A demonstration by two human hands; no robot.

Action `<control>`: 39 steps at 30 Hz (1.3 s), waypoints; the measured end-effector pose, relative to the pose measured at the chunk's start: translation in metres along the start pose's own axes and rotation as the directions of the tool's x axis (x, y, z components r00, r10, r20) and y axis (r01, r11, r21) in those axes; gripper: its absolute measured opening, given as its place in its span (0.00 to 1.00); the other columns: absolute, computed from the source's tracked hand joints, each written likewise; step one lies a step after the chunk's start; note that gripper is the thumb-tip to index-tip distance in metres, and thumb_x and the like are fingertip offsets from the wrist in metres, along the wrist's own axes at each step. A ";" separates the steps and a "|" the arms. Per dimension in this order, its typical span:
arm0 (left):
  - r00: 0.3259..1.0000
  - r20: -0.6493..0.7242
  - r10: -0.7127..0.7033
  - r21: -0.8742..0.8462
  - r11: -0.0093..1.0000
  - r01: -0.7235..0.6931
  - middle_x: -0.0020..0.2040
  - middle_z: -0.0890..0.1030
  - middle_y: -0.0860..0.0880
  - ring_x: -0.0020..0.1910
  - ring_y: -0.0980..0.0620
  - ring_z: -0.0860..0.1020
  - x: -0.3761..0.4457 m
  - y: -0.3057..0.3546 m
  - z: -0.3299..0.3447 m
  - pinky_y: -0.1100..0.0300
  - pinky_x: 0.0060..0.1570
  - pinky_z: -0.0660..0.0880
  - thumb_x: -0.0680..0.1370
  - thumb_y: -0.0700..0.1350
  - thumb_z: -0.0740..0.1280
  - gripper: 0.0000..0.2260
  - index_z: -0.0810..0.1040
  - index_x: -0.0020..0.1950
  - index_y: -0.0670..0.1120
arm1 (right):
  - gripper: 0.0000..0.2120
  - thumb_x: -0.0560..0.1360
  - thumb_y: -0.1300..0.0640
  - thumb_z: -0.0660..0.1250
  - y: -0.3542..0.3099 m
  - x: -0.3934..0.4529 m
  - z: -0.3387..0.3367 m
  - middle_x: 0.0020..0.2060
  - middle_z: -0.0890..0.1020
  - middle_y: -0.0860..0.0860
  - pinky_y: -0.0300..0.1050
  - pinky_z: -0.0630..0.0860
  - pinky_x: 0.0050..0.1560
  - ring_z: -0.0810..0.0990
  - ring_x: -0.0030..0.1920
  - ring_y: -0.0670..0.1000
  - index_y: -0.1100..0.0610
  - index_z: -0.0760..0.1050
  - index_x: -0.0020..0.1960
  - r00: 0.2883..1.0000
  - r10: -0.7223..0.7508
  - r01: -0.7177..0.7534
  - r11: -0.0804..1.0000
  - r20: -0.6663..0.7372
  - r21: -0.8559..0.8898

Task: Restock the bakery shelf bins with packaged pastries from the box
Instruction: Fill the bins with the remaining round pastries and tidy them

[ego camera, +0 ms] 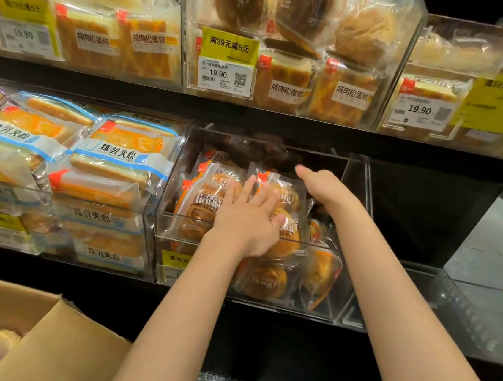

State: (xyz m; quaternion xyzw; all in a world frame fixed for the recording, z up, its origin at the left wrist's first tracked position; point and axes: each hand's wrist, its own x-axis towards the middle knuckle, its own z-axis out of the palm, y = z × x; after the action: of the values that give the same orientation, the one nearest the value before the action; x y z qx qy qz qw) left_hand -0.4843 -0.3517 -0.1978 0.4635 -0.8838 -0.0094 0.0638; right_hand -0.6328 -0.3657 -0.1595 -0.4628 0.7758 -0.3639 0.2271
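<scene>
In the head view, the left hand presses flat, fingers straight, on the packaged buns in the clear bin; the right hand reaches behind them, grip hidden. Best to push the packs level and back. The cardboard box sits below-left of the bin; sandwich-cake packs crowd its left wall.

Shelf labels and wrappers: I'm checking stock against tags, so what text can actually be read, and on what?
"满39元减5元": yellow promo tag, upper middle bin.
"19.90": white price tag beneath it; small print unreadable.
"19.90": right price tag.
"咸肉松蛋糕": cake packs.
"炼乳夹心": blue-banded packs.
"liangi", uncertain: round pastry packs under the left hand.
Far-left tags: blurred.
</scene>
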 end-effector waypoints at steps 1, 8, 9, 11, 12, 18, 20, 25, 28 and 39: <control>1.000 0.011 0.000 0.005 1.000 0.000 0.78 0.40 0.50 0.76 0.48 0.34 0.001 0.000 -0.001 0.45 0.73 0.33 0.83 0.57 0.42 0.25 0.43 0.78 0.51 | 0.28 0.80 0.44 0.58 0.002 0.002 0.005 0.68 0.71 0.58 0.49 0.68 0.62 0.71 0.67 0.58 0.62 0.64 0.72 0.999 0.029 -0.029 0.999 0.019 0.028; 0.997 0.079 0.008 -0.002 1.000 -0.007 0.79 0.44 0.51 0.77 0.47 0.38 0.006 0.000 -0.007 0.42 0.73 0.34 0.82 0.59 0.44 0.26 0.48 0.79 0.53 | 0.31 0.74 0.57 0.71 0.007 0.010 0.015 0.68 0.70 0.56 0.50 0.73 0.61 0.72 0.66 0.57 0.55 0.62 0.73 0.984 -0.104 0.128 0.977 -0.143 0.172; 0.995 0.096 0.010 -0.024 1.000 -0.008 0.79 0.44 0.52 0.77 0.47 0.38 0.008 -0.001 -0.007 0.42 0.73 0.34 0.82 0.59 0.44 0.26 0.48 0.79 0.54 | 0.31 0.75 0.58 0.70 0.008 0.009 0.016 0.69 0.69 0.55 0.51 0.72 0.64 0.71 0.67 0.56 0.53 0.61 0.74 0.975 -0.157 0.182 0.971 -0.157 0.157; 0.993 0.116 0.004 -0.053 0.999 0.002 0.79 0.43 0.52 0.77 0.47 0.39 0.010 -0.003 -0.006 0.42 0.73 0.34 0.82 0.60 0.43 0.25 0.47 0.78 0.55 | 0.27 0.77 0.58 0.67 0.011 0.008 0.018 0.70 0.69 0.54 0.50 0.69 0.66 0.69 0.69 0.55 0.52 0.63 0.74 0.964 -0.230 0.241 0.968 -0.133 0.075; 0.992 0.128 0.000 -0.059 0.998 0.007 0.79 0.43 0.52 0.77 0.46 0.38 0.010 -0.004 -0.006 0.42 0.73 0.33 0.82 0.59 0.43 0.25 0.47 0.79 0.55 | 0.25 0.79 0.56 0.64 0.011 0.007 0.019 0.71 0.68 0.55 0.49 0.68 0.66 0.69 0.69 0.56 0.53 0.62 0.74 0.965 -0.241 0.244 0.969 -0.100 0.026; 0.991 -0.134 0.017 -0.100 0.994 -0.031 0.79 0.49 0.50 0.77 0.49 0.42 -0.001 -0.004 0.001 0.46 0.74 0.36 0.82 0.58 0.47 0.25 0.54 0.78 0.52 | 0.23 0.84 0.50 0.47 0.008 -0.008 0.020 0.76 0.59 0.57 0.56 0.58 0.73 0.58 0.75 0.60 0.54 0.55 0.77 0.978 -0.202 0.211 0.936 0.060 -0.281; 0.934 -0.356 0.033 -0.252 0.959 -0.130 0.78 0.57 0.49 0.77 0.52 0.48 -0.011 -0.006 0.004 0.54 0.73 0.38 0.82 0.54 0.53 0.22 0.62 0.76 0.49 | 0.23 0.82 0.46 0.48 0.010 -0.007 0.022 0.73 0.63 0.59 0.59 0.61 0.70 0.61 0.72 0.61 0.51 0.58 0.76 0.974 -0.214 0.181 0.930 -0.073 -0.319; 0.906 -0.422 0.019 -0.617 0.727 -0.302 0.64 0.76 0.51 0.61 0.56 0.74 -0.046 -0.035 -0.018 0.58 0.65 0.70 0.80 0.42 0.63 0.16 0.73 0.67 0.48 | 0.15 0.80 0.55 0.58 -0.023 -0.043 0.022 0.60 0.75 0.57 0.55 0.69 0.61 0.72 0.61 0.58 0.55 0.73 0.64 0.836 -0.502 0.293 0.748 -0.220 -0.596; 0.944 -0.327 0.040 -0.682 0.682 -0.265 0.51 0.81 0.50 0.44 0.55 0.81 -0.071 -0.061 -0.035 0.59 0.49 0.79 0.80 0.40 0.63 0.12 0.76 0.60 0.52 | 0.13 0.79 0.56 0.57 -0.049 -0.068 0.029 0.49 0.82 0.54 0.53 0.76 0.53 0.79 0.51 0.57 0.55 0.80 0.55 0.783 -0.595 0.466 0.756 -0.184 -0.460; 0.976 0.185 -0.110 -0.440 0.879 0.183 0.44 0.83 0.52 0.38 0.53 0.83 -0.194 -0.193 -0.054 0.55 0.40 0.79 0.81 0.41 0.62 0.07 0.79 0.54 0.46 | 0.08 0.77 0.57 0.62 -0.116 -0.162 0.132 0.34 0.80 0.51 0.50 0.78 0.46 0.73 0.30 0.45 0.56 0.81 0.47 0.513 -0.747 0.845 0.525 0.423 -0.097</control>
State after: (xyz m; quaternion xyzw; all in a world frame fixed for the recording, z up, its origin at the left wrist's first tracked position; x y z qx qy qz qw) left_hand -0.2103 -0.3005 -0.1789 0.4993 -0.8215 -0.2564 0.1008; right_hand -0.4020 -0.3049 -0.1503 -0.8511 0.4656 -0.2261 0.0871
